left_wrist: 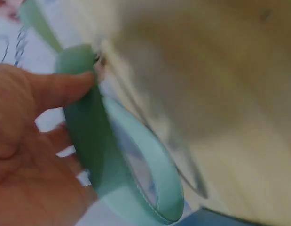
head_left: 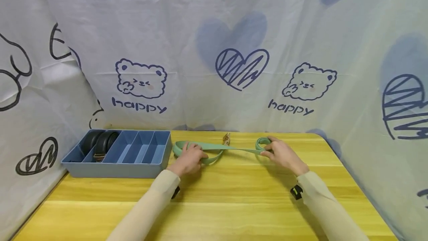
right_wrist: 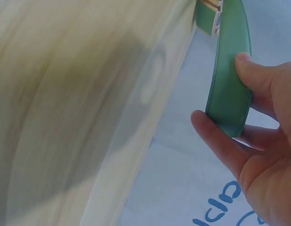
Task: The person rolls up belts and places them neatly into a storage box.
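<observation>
A green belt (head_left: 214, 146) stretches between my two hands over the back of the table, with its gold-toned buckle (head_left: 226, 139) standing near the middle. My left hand (head_left: 188, 159) grips the belt's looped left part; in the left wrist view the thumb lies across the strap (left_wrist: 91, 136), fingers behind it. On the other side, my right hand (head_left: 284, 154) pinches the small coil (head_left: 262, 141) at the belt's right end. The right wrist view shows thumb and fingers around that green strap (right_wrist: 230, 75).
A blue divided box (head_left: 113, 169) stands left of my left hand. Coiled black belts (head_left: 106, 142) fill its left compartments. The wooden table (head_left: 234, 203) ends at the back against a printed white cloth (head_left: 197, 96).
</observation>
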A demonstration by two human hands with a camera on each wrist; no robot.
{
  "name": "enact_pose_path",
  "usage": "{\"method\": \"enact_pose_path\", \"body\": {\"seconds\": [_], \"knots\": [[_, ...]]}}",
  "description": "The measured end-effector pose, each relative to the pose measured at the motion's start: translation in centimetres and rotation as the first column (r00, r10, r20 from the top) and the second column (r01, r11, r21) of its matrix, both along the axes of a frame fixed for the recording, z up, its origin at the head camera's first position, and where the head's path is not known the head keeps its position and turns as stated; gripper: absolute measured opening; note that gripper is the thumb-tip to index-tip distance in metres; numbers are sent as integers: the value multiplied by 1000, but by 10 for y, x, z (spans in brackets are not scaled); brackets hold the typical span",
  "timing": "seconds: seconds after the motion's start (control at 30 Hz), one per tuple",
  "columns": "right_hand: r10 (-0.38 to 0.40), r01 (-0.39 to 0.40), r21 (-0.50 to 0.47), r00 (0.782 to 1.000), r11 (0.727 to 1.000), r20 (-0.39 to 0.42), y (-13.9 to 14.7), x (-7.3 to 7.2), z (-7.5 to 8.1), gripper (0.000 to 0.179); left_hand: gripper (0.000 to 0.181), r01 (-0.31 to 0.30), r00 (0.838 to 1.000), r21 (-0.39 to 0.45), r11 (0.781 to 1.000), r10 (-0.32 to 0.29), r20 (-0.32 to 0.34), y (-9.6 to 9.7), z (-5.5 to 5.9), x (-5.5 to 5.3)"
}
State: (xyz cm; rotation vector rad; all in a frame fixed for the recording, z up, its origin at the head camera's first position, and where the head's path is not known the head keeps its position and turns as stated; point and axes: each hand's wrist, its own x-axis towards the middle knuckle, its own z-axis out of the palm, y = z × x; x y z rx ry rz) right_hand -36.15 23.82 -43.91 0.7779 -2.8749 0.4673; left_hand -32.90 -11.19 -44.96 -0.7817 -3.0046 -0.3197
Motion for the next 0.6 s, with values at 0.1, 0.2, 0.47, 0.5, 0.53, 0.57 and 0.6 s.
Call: {"method": "enact_pose_path", "body": {"seconds": [0.1,0.2,0.47,0.5,0.53,0.57,0.6], "knots": [[9,-9,-9,1000,1000,3,3,-1,3,27,39,10,999,22,1000,-11,49,-7,9,0],[15,-15,-13,1000,1000,2,5,-1,7,29,38,66,993,32,997,-69,93,-12,17,0],[14,-15,-26,999,1000,-40,12,-9,17,32,22,120,983,54,991,-127,132,-17,33,4],[16,-17,-21,999,1000,-45,13,-10,16,32,21,120,983,58,991,-127,131,-16,34,5],[16,-17,-16,999,1000,-44,14,-10,14,32,19,123,983,71,990,-131,132,-15,35,6],[19,-20,-13,999,1000,-40,15,-10,11,32,16,126,982,89,988,-137,126,-15,35,6],[22,-22,-10,999,1000,-33,16,-10,8,32,12,129,983,114,985,-142,119,-14,36,6]]}}
